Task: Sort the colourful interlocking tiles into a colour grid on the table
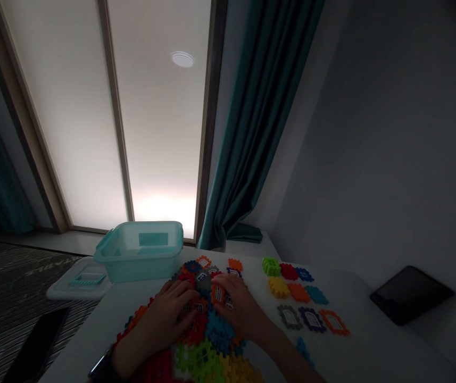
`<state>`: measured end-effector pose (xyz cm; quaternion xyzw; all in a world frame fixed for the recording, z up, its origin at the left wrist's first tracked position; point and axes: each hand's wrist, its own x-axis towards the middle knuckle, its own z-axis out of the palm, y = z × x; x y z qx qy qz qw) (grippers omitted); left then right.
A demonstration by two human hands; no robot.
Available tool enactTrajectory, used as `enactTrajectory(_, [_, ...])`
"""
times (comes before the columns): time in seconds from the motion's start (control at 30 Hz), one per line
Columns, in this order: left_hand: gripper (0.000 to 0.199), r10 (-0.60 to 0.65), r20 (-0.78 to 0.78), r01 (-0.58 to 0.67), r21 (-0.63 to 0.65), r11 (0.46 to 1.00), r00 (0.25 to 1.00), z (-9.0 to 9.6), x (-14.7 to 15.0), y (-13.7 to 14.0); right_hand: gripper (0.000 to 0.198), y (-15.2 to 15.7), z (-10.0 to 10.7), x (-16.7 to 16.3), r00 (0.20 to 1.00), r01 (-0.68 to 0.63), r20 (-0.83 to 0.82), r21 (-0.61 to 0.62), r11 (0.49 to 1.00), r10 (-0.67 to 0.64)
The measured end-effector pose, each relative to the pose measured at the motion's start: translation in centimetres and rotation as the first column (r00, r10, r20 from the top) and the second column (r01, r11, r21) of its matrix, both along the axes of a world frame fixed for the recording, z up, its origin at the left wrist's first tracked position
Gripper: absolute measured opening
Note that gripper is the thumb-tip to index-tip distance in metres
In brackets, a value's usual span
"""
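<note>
A heap of colourful notched plastic building tiles (201,359) covers the middle of the white table. My left hand (174,308) lies over the heap's left side, fingers spread over red and orange tiles. Between the thumb and fingers of my right hand (238,303) is an orange window tile (217,294), at the heap's right side. A grey tile (202,282) lies just beyond both hands. Lime green tiles (201,359) and yellow tiles (241,369) sit nearest me. My palms hide part of the heap.
Sorted tiles stand in rows at the right, among them a yellow tile (279,287) and a purple window tile (312,319). A teal bin (143,268) stands at the back left, its lid (78,279) beside it. A black tablet (411,294) lies far right.
</note>
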<state>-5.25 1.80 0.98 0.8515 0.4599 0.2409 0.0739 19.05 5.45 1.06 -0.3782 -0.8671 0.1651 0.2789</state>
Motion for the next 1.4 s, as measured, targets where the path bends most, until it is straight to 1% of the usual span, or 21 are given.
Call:
enactTrajectory(0.1, [0.027, -0.001, 0.043, 0.003, -0.042, 0.999, 0.999, 0.1, 0.3, -0.3, 0.045, -1.8, 0.3, -0.6, 1.000, -0.017, -0.024, -0.038, 0.999, 0.016])
enactTrajectory(0.17, [0.031, -0.013, 0.080, 0.018, -0.068, 0.998, 0.997, 0.1, 0.4, -0.5, 0.044, -2.9, 0.0, -0.7, 0.999, -0.011, -0.037, -0.064, 0.998, 0.008])
enactTrajectory(0.27, [0.042, -0.019, 0.120, 0.032, -0.103, 0.994, 0.993, 0.1, 0.6, -0.6, 0.039, -4.0, -1.1, -0.7, 0.998, 0.019, -0.057, -0.056, 0.998, -0.022])
enactTrajectory(0.37, [0.054, -0.042, 0.126, 0.058, -0.123, 0.991, 0.991, 0.0, 0.8, -0.8, 0.038, -4.7, -2.4, -0.6, 0.997, 0.049, -0.050, -0.032, 0.998, -0.050])
enactTrajectory(0.43, [0.056, -0.070, 0.121, 0.084, -0.121, 0.989, 0.990, -0.1, 0.9, -0.9, 0.040, -5.1, -3.0, -0.5, 0.997, 0.065, -0.043, -0.001, 0.998, -0.065])
enactTrajectory(0.57, [0.047, -0.097, 0.112, 0.106, -0.082, 0.991, 0.989, -0.7, 1.2, -1.0, 0.052, -5.5, -3.6, -0.5, 0.999, 0.045, -0.030, 0.104, 0.994, -0.042])
enactTrajectory(0.63, [0.044, -0.103, 0.112, 0.111, -0.062, 0.992, 0.988, -0.9, 1.3, -0.9, 0.054, -5.6, -3.7, -0.5, 0.999, 0.032, -0.030, 0.163, 0.986, -0.027])
enactTrajectory(0.7, [0.042, -0.111, 0.114, 0.117, -0.046, 0.992, 0.987, -1.1, 1.2, -0.8, 0.052, -5.6, -3.7, -0.6, 0.999, 0.023, -0.030, 0.207, 0.978, -0.017])
enactTrajectory(0.9, [0.047, -0.147, 0.107, 0.148, -0.004, 0.989, 0.983, -1.4, 1.3, -0.8, 0.042, -6.0, -2.9, -0.7, 1.000, -0.014, 0.006, 0.315, 0.949, 0.013])
enactTrajectory(1.03, [0.042, -0.154, 0.107, 0.148, 0.059, 0.987, 0.982, -1.6, 1.3, -0.7, 0.037, -6.0, -2.9, -0.5, 1.000, -0.019, 0.010, 0.332, 0.943, 0.017])
enactTrajectory(1.23, [0.036, -0.149, 0.118, 0.129, 0.163, 0.978, 0.982, -1.4, 0.3, -0.1, 0.042, -5.3, -3.1, 0.8, 0.998, 0.054, -0.036, 0.367, 0.929, -0.044])
enactTrajectory(1.4, [0.032, -0.152, 0.151, 0.125, 0.177, 0.976, 0.977, -1.1, -0.4, 0.1, 0.035, -4.8, -2.8, 1.8, 0.997, 0.079, -0.028, 0.375, 0.924, -0.074])
